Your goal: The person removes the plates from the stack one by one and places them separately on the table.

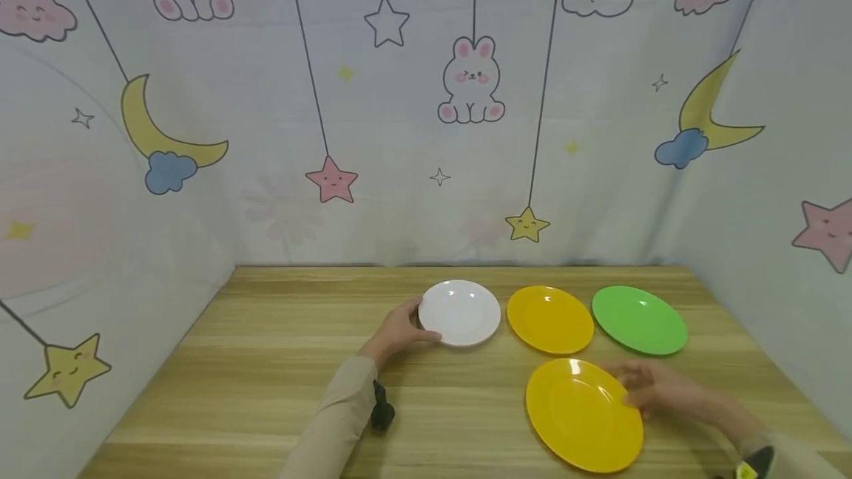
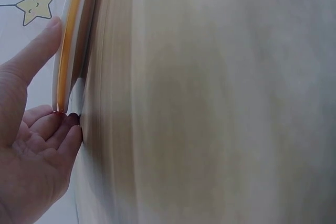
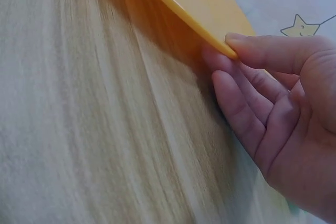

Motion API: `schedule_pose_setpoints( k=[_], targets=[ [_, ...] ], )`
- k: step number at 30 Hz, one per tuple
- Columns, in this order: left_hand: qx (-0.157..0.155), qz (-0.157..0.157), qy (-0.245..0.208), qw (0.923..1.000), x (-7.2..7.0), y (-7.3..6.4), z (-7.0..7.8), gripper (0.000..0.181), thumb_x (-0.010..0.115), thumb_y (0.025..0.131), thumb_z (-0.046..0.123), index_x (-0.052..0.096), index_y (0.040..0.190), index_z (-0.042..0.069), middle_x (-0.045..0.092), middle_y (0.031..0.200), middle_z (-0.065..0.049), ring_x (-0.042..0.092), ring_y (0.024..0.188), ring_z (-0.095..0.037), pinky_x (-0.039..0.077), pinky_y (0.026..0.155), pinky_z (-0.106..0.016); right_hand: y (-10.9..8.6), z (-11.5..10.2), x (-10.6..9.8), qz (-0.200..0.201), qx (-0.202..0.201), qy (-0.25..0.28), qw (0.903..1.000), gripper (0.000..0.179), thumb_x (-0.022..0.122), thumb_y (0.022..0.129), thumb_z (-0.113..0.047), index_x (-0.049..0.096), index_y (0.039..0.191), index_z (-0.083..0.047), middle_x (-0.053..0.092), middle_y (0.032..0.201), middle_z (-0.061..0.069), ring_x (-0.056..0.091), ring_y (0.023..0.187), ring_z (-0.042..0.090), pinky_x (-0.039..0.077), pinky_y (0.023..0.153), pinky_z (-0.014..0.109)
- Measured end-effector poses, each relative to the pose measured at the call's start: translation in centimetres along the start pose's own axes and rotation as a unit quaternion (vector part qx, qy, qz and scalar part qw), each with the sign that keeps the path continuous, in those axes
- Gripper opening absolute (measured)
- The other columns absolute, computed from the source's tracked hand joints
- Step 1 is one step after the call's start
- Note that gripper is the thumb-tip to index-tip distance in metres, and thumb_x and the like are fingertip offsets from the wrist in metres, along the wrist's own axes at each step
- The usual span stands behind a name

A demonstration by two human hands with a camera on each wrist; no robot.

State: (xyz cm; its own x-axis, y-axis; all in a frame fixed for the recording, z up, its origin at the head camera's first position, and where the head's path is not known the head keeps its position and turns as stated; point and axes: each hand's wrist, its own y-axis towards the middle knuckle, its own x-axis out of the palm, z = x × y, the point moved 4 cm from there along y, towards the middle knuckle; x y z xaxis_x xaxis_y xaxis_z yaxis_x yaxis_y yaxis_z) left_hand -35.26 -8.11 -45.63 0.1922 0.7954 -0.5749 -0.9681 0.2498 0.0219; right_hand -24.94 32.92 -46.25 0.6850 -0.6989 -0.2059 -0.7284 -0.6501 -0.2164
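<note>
A white plate (image 1: 459, 313) lies uppermost toward the back of the table. In the left wrist view an orange-yellow rim (image 2: 66, 61) shows edge-on between paler ones, so it looks like a stack. My left hand (image 1: 399, 331) holds this stack at its left edge, thumb on the near side and fingers round the far side. Nearer me, a yellow plate (image 1: 584, 416) is tilted over the tabletop. My right hand (image 1: 659, 390) pinches its right rim, with the thumb (image 3: 262, 51) on top and the fingers beneath.
Another yellow plate (image 1: 549, 320) lies right of the white one, with a green plate (image 1: 639, 320) beyond it at the far right. The wood-grain table (image 1: 279, 361) ends at a cloth backdrop (image 1: 399, 109) printed with stars, moons and rabbits, which also runs along both sides.
</note>
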Motion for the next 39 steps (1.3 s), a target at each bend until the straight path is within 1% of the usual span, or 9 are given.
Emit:
schedule_pose_setpoints(
  k=[6,9,14,19,26,29,30,33,39],
  targets=[
    [-0.001,-0.003,0.001,1.0000,0.0,0.1,-0.2,0.091,0.082,0.065,0.026,0.035,0.135,-0.008,0.037,0.138,-0.023,0.031,0.130,-0.033,0.026,0.108,-0.041,0.3,-0.5,0.0,0.040,-0.001,-0.042,0.9983,0.053,0.058,0.084,-0.004,0.034,0.127,0.016,0.060,0.101,0.010,0.061,0.077,0.015,0.054,0.058,0.028],
    [0.003,-0.004,0.004,1.0000,0.0,0.1,-0.3,0.091,0.082,0.065,0.027,0.035,0.134,-0.008,0.038,0.138,-0.023,0.032,0.130,-0.033,0.026,0.108,-0.042,0.6,-0.9,0.1,0.056,-0.018,-0.066,0.9961,0.052,0.060,0.082,-0.003,0.037,0.123,0.020,0.061,0.096,0.008,0.060,0.071,0.011,0.054,0.055,0.027],
    [0.006,-0.004,0.011,0.9999,0.0,0.1,-0.2,0.091,0.082,0.065,0.028,0.035,0.135,-0.008,0.038,0.138,-0.023,0.032,0.130,-0.033,0.026,0.108,-0.042,0.9,-1.6,0.0,0.084,-0.048,-0.127,0.9871,0.043,0.062,0.079,-0.001,0.047,0.114,0.020,0.059,0.087,0.005,0.055,0.062,0.005,0.052,0.049,0.027],
    [0.006,-0.006,0.017,0.9998,0.0,0.1,-0.3,0.090,0.082,0.065,0.028,0.035,0.135,-0.007,0.038,0.138,-0.022,0.032,0.130,-0.033,0.026,0.108,-0.041,1.3,-2.1,-0.1,0.085,-0.052,-0.162,0.9816,0.037,0.063,0.078,0.000,0.052,0.109,0.018,0.057,0.084,0.006,0.053,0.060,0.004,0.050,0.047,0.026],
    [0.021,-0.004,0.003,0.9998,-0.1,0.2,-0.2,0.089,0.082,0.065,0.025,0.036,0.134,-0.008,0.039,0.137,-0.023,0.034,0.129,-0.032,0.028,0.107,-0.041,2.6,-3.9,-0.7,0.110,-0.046,-0.240,0.9635,0.032,0.065,0.080,-0.008,0.058,0.105,0.011,0.060,0.088,0.007,0.052,0.072,0.001,0.050,0.058,0.022],
    [0.029,-0.005,-0.003,0.9996,-0.2,0.0,0.0,0.091,0.082,0.065,0.029,0.037,0.133,-0.008,0.040,0.136,-0.024,0.035,0.128,-0.033,0.029,0.106,-0.041,3.3,-4.8,-0.7,0.114,-0.047,-0.255,0.9591,0.033,0.065,0.081,-0.010,0.058,0.107,0.009,0.060,0.090,0.007,0.053,0.073,0.003,0.049,0.060,0.021],
    [0.038,-0.004,0.008,0.9992,-0.3,-0.2,0.1,0.092,0.082,0.064,0.033,0.038,0.133,-0.009,0.041,0.135,-0.024,0.036,0.127,-0.033,0.031,0.105,-0.040,3.6,-5.0,-0.6,0.112,-0.046,-0.256,0.9589,0.034,0.064,0.082,-0.011,0.058,0.108,0.009,0.060,0.091,0.007,0.053,0.074,0.003,0.049,0.061,0.021],
    [0.046,-0.004,0.009,0.9989,-0.3,-0.3,0.2,0.095,0.082,0.063,0.038,0.038,0.133,-0.009,0.041,0.135,-0.024,0.036,0.127,-0.034,0.031,0.105,-0.041,4.5,-5.6,-0.5,0.109,-0.038,-0.250,0.9613,0.038,0.064,0.082,-0.012,0.056,0.112,0.010,0.059,0.091,0.008,0.053,0.074,0.006,0.049,0.061,0.021],
    [0.031,-0.004,0.011,0.9995,-0.1,0.1,-0.1,0.089,0.082,0.065,0.027,0.038,0.133,-0.008,0.040,0.136,-0.024,0.035,0.128,-0.033,0.030,0.106,-0.042,7.3,-6.9,0.3,0.119,-0.019,-0.218,0.9685,0.043,0.062,0.085,-0.015,0.051,0.119,0.010,0.058,0.092,0.009,0.055,0.074,0.013,0.051,0.062,0.025]
  ],
)
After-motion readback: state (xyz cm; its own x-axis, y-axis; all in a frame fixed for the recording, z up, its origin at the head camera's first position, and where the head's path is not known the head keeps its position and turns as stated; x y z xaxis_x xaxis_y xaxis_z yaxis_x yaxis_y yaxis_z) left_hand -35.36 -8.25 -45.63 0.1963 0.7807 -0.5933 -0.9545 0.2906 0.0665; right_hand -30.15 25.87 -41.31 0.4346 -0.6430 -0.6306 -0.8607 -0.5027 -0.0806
